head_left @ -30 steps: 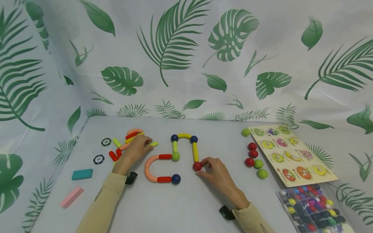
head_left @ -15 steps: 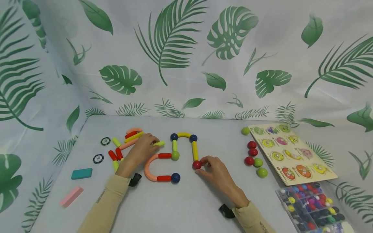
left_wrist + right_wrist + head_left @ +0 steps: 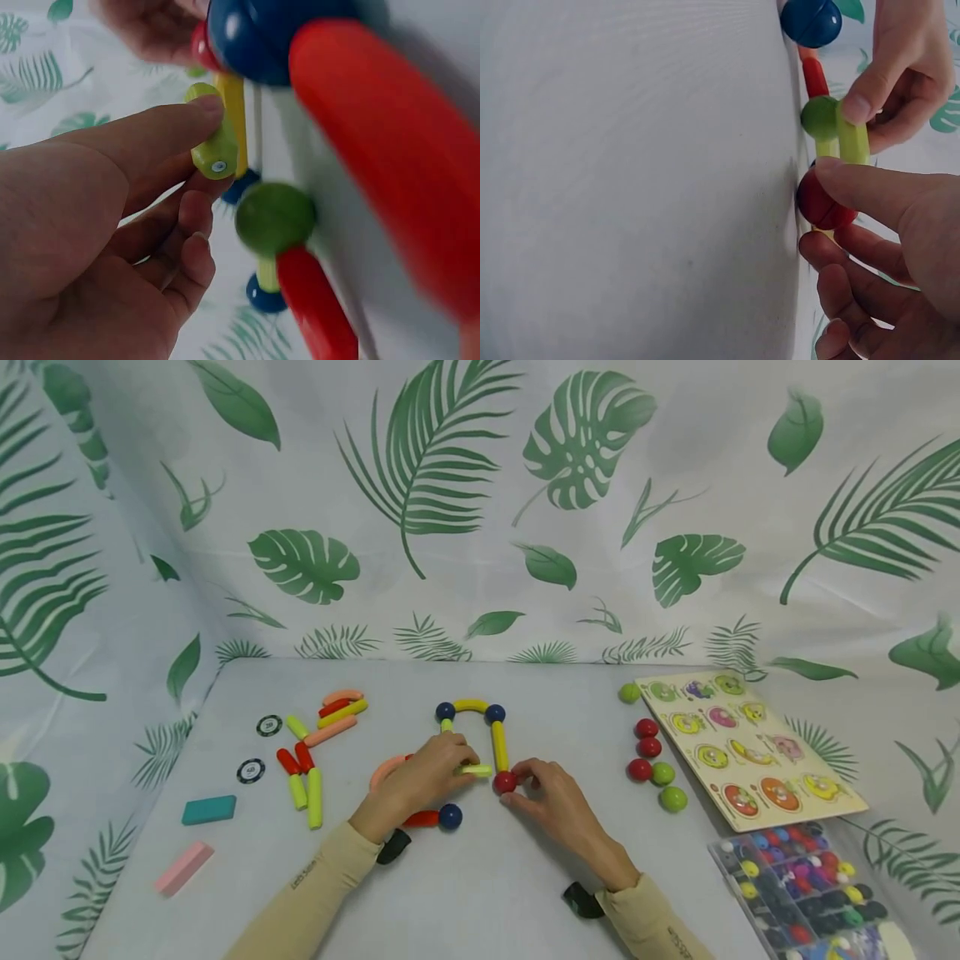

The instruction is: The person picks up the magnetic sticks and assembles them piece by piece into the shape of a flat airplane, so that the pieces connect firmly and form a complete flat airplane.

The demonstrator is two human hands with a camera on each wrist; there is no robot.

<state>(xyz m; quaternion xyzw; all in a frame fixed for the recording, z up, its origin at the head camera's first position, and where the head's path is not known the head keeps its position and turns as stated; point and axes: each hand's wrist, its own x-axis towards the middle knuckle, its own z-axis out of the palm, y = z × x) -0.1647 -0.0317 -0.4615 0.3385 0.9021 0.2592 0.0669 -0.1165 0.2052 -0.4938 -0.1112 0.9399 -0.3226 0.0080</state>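
My left hand (image 3: 429, 779) pinches a short yellow-green magnetic rod (image 3: 216, 142) between thumb and fingers; a metal dot shows on its end. The rod points toward a red ball (image 3: 505, 782), which my right hand (image 3: 558, 806) holds between thumb and fingertips low over the table. From that ball a straight yellow rod (image 3: 500, 745) runs back to a blue ball (image 3: 495, 713), then a curved yellow rod (image 3: 470, 704) and a second blue ball (image 3: 445, 712). A green ball (image 3: 275, 219) with a red rod (image 3: 316, 300) shows in the left wrist view; the left hand hides it from the head camera.
Loose rods (image 3: 342, 710) lie at left with two round chips (image 3: 251, 771), a teal block (image 3: 209, 810) and a pink block (image 3: 184, 868). At right are red balls (image 3: 640, 769), green balls (image 3: 673, 799), a picture board (image 3: 750, 752) and a compartment box of beads (image 3: 810, 893).
My left hand has carried the yellow-green rod rightward from the loose rods to beside the red ball. The right hand keeps its hold on the red ball, nearly unmoved.
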